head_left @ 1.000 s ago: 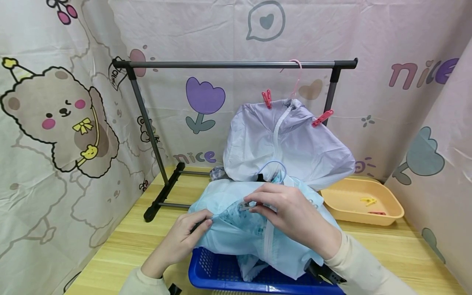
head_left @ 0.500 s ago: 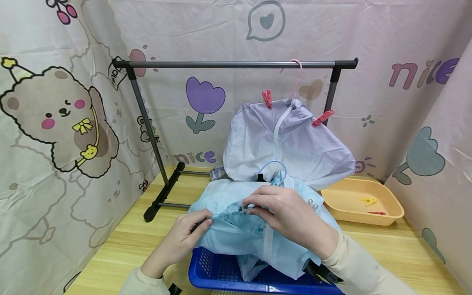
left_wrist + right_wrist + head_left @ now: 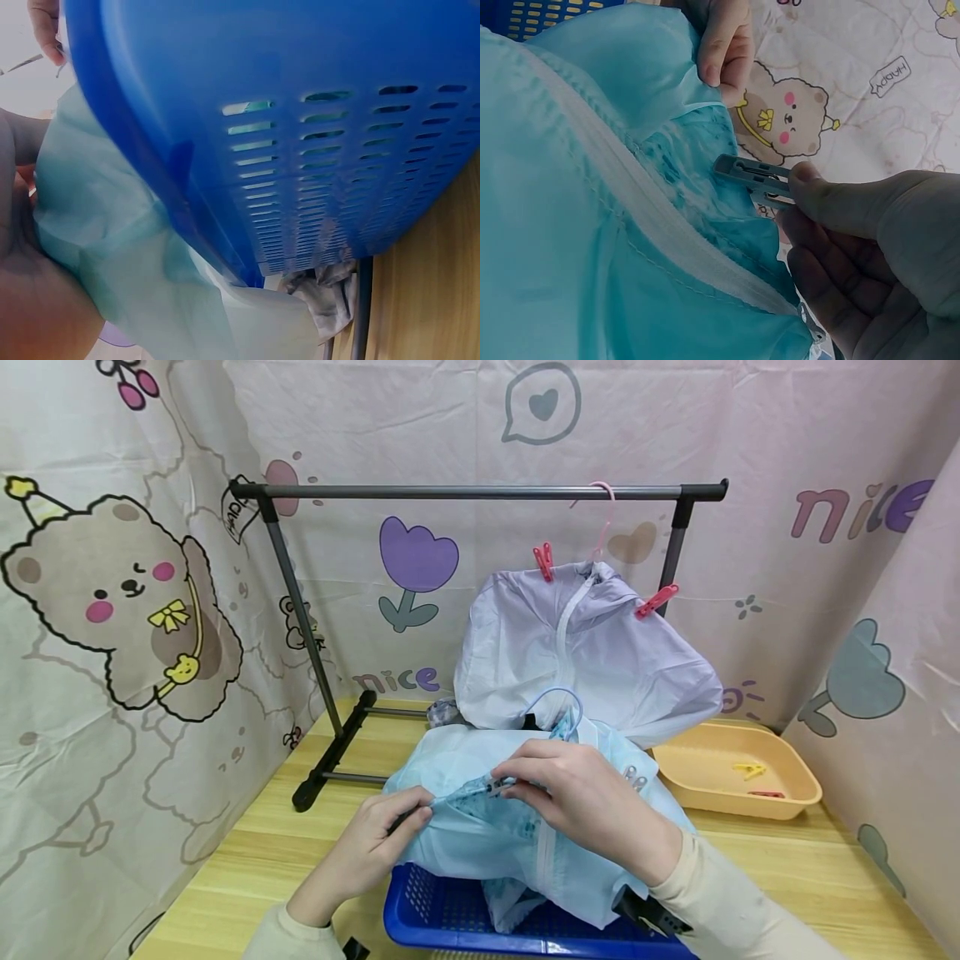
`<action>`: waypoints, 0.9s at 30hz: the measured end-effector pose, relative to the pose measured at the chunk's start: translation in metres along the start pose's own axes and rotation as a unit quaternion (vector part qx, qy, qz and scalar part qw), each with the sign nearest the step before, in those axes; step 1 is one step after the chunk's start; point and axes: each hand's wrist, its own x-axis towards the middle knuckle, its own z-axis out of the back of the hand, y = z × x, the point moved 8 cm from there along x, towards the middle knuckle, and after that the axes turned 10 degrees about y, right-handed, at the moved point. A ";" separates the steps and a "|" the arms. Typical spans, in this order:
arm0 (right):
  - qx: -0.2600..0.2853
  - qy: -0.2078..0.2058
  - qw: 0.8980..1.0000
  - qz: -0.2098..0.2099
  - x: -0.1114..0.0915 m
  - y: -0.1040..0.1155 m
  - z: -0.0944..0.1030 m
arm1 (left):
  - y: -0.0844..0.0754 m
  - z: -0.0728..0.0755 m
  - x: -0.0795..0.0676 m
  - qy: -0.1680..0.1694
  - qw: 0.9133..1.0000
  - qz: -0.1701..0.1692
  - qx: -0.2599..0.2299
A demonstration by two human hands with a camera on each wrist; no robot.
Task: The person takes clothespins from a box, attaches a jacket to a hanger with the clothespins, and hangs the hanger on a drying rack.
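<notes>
A light blue zip jacket (image 3: 457,852) lies bunched over a blue basket (image 3: 465,935). A blue hanger hook (image 3: 573,693) sticks up at its collar. My left hand (image 3: 367,835) pinches the jacket's edge on the left. With thumb and fingers, my right hand (image 3: 592,793) pinches a grey clothespin (image 3: 754,176), whose tip lies over the patterned inner cloth (image 3: 686,161) at the jacket's edge in the right wrist view. Whether the clothespin grips the cloth I cannot tell. Another grey clip (image 3: 636,778) sits on the jacket, right of that hand.
Behind stands a dark clothes rack (image 3: 465,492). A lilac-white jacket (image 3: 517,635) hangs there on a pink hanger (image 3: 606,518), with red clothespins (image 3: 657,601) at its shoulders. A yellow tray (image 3: 798,789) holding yellow and red clips is at right. Checked cloth (image 3: 444,712) lies behind the jacket.
My right hand has shifted slightly left with the clothespin, and the clothespin has turned a little. The left hand has stayed in place on the jacket's edge.
</notes>
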 end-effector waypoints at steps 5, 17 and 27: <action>0.002 0.003 1.000 0.000 0.000 -0.001 -0.001 | 0.000 0.000 0.000 0.000 1.000 -0.004 0.002; -0.018 0.008 1.000 0.000 0.003 0.002 -0.002 | 0.000 -0.002 0.000 0.006 1.000 -0.007 -0.004; -0.068 0.017 0.997 0.002 0.006 0.005 -0.009 | 0.000 -0.004 0.001 0.012 1.000 0.002 -0.007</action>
